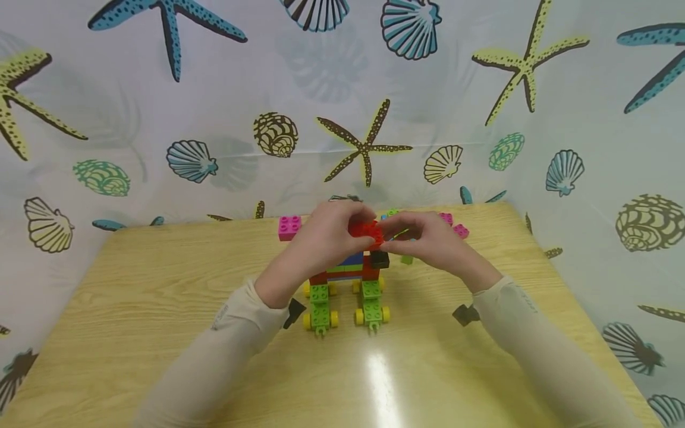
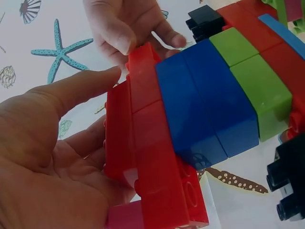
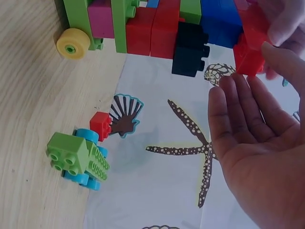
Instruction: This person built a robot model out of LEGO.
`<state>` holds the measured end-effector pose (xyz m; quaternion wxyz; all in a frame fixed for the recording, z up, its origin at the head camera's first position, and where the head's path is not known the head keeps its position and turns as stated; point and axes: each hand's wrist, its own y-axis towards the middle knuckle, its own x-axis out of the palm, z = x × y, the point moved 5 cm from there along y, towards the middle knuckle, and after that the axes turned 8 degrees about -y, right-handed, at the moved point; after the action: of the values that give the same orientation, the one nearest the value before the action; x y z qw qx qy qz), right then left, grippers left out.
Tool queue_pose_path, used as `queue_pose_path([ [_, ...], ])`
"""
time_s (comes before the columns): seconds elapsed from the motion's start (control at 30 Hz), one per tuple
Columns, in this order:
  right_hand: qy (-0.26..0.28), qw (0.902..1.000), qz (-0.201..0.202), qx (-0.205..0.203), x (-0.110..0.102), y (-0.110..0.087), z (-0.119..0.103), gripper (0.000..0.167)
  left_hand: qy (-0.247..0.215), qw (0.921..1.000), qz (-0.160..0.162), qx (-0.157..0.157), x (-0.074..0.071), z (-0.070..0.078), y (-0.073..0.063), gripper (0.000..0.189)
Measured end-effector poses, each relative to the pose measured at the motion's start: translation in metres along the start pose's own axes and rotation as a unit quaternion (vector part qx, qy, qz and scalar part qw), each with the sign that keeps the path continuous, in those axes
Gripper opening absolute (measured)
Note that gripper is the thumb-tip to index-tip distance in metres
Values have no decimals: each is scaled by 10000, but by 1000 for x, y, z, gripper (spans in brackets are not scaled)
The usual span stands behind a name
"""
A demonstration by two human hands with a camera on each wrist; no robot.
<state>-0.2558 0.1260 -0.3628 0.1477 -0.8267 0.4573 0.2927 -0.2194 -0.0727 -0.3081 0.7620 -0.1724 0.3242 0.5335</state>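
Note:
A toy-brick build stands on two lime wheeled bases (image 1: 320, 310) with yellow wheels. Its stack has dark red bricks (image 3: 164, 28), lime bricks (image 2: 264, 90), blue bricks (image 2: 205, 102) and black bricks (image 2: 207, 21) jutting from the sides. Red bricks (image 1: 370, 230) form the top. My left hand (image 1: 327, 235) grips a red brick (image 2: 120, 138) at that top, thumb on one side and fingers behind. At the right end of the top red bricks, my right hand (image 1: 428, 238) pinches with thumb and fingertips. A pink brick (image 2: 125, 215) shows below the left palm.
A pink brick (image 1: 289, 227) lies left of the build on the wooden table (image 1: 176, 279). Behind the right hand are more pink bricks (image 1: 460, 230), a lime brick on a blue-wheeled base (image 3: 69, 152) and a small red brick (image 3: 100, 125). A shell-patterned cloth (image 1: 235, 89) hangs behind.

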Motion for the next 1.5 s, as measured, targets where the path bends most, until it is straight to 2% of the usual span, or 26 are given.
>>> queue_pose_path([
  [0.17, 18, 9999, 155, 2, -13, -4, 4, 38, 336, 9994, 49, 28, 1, -1, -1, 34],
  [0.33, -124, 9986, 402, 322, -33, -7, 19, 39, 476, 9989, 34, 3, 2, -1, -3, 35],
  [0.6, -196, 9911, 864, 991, -63, -14, 72, 45, 626, 9980, 68, 107, 4, 1, -3, 35],
  [0.73, -277, 9870, 902, 1300, -72, -17, 100, 52, 644, 9977, 85, 171, 5, 2, -2, 34],
  [1.0, -303, 9755, 1053, 1908, -82, -21, 141, 61, 633, 9977, 133, 183, 4, 2, -3, 34],
  [1.33, -398, 9612, 1170, 2468, -80, -22, 169, 69, 614, 9978, 131, 217, 3, 2, -4, 32],
  [1.5, -396, 9562, 1113, 2679, -78, -19, 175, 72, 637, 9977, 127, 188, 3, 2, -4, 31],
])
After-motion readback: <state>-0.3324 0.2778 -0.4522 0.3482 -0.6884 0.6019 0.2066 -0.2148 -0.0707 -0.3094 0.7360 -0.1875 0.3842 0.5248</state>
